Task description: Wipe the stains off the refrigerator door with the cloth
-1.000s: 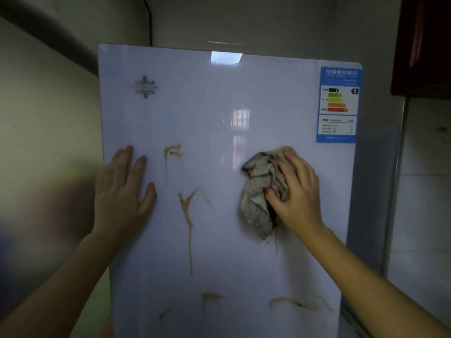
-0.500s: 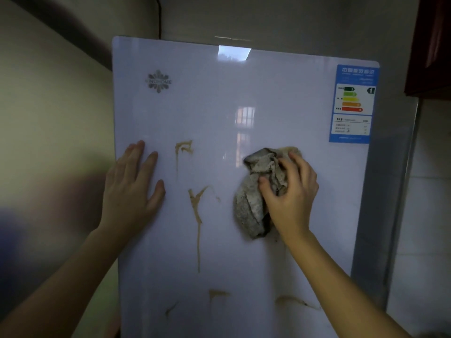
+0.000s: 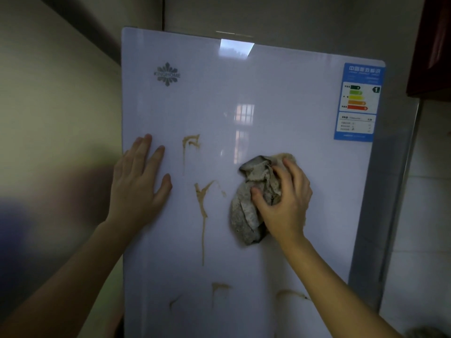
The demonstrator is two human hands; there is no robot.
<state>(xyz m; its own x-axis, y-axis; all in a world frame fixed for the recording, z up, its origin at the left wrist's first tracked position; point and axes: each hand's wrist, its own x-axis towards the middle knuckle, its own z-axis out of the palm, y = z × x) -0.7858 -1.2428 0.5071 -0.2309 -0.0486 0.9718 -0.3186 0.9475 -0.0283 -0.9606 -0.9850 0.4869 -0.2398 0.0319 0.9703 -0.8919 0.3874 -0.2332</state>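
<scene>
From the head view, the only one there was, the person stood square to the refrigerator door (image 3: 280, 118), a glossy pale panel that filled most of the picture. The right hand (image 3: 285, 201) had its grip clamped on the cloth (image 3: 246, 211), thumb and fingers curled into a bunched grey wad pressed flat against the door, right of centre. The left hand (image 3: 139, 181) lay spread with fingers apart, holding nothing, palm flat against the door's left edge as a brace.

Brown stains were still plain to see. One smear (image 3: 191, 142) sat high between the two hands, a long drip (image 3: 202, 215) ran down just left of the cloth, and three smaller marks (image 3: 219, 287) lay across the bottom of the door, one partly behind the right forearm. An energy label (image 3: 357, 101) was stuck at the upper right, well clear of the mess.

The cloth looked soft, limp and light, the sort that folds wherever it is squeezed; I judged it best taken as a wad in the palm, so a broad face meets the panel. The door looked hard and slick, so the cloth would likely slide easily. The dried drips might want firm pressure, and most of the wiping seemed left to do.
</scene>
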